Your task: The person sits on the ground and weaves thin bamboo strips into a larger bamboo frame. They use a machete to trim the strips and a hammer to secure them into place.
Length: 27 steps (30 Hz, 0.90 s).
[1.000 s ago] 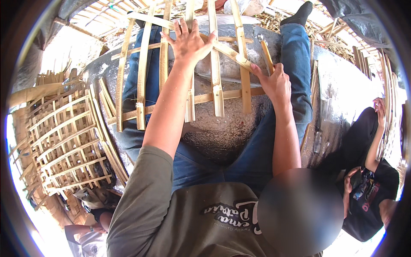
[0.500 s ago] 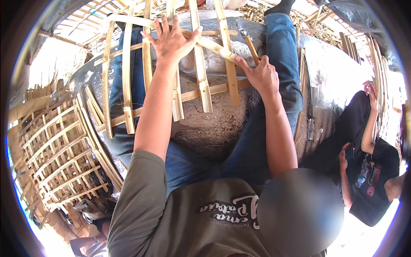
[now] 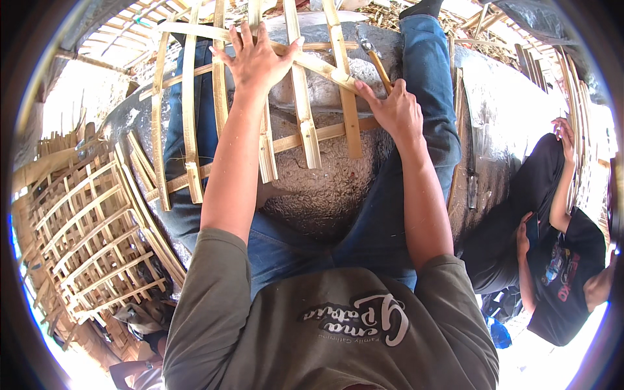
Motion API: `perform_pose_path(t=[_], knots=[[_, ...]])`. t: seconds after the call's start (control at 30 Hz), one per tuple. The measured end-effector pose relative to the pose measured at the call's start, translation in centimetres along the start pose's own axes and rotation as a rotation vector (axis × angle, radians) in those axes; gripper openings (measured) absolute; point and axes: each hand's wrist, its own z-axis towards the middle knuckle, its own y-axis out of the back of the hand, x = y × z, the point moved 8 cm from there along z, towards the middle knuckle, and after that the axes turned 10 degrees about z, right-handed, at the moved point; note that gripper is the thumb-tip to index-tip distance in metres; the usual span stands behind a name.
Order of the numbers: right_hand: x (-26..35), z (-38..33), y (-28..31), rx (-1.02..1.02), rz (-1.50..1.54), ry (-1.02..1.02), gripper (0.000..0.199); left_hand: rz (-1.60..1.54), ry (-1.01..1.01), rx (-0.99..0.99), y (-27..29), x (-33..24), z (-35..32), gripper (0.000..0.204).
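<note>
A lattice of split-bamboo strips (image 3: pixel 302 97) lies across my legs and the dark surface between them. One flat bamboo strip (image 3: pixel 322 67) runs slantwise over the upright strips, high on the left and lower on the right. My left hand (image 3: pixel 255 62) rests on this strip and the lattice, its fingers spread wide. At the strip's right end, my right hand (image 3: pixel 395 112) presses with the thumb. The same hand holds the wooden handle of a hammer (image 3: pixel 379 68), whose metal head points away from me. Its lower fingers are partly hidden.
A finished-looking bamboo lattice panel (image 3: pixel 97 234) stands at the left. A long knife (image 3: pixel 472 175) lies right of my leg. Another person in black (image 3: pixel 565 260) sits at the right, holding a phone. Bamboo scraps (image 3: pixel 383 16) are strewn at the far side.
The lattice and both hands appear slightly higher and further left in the picture. My hold on the strip and hammer looks the same. A blurred round patch over my right shoulder is gone.
</note>
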Motion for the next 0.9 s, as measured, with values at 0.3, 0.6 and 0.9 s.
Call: perform_pose_path(t=[0.3,0.6,0.9], knots=[[0.1,0.0,0.1,-0.016,-0.024,0.034,0.104,0.030,0.035,0.011,0.2,-0.1,-0.2,0.111],[0.2,0.0,0.0,0.028,0.005,0.004,0.107,0.013,0.009,0.002,0.4,0.2,-0.1,0.119],[0.3,0.3,0.1,0.057,-0.016,0.013,0.110,0.156,-0.244,-0.148,5.2,-5.7,-1.2,0.083]])
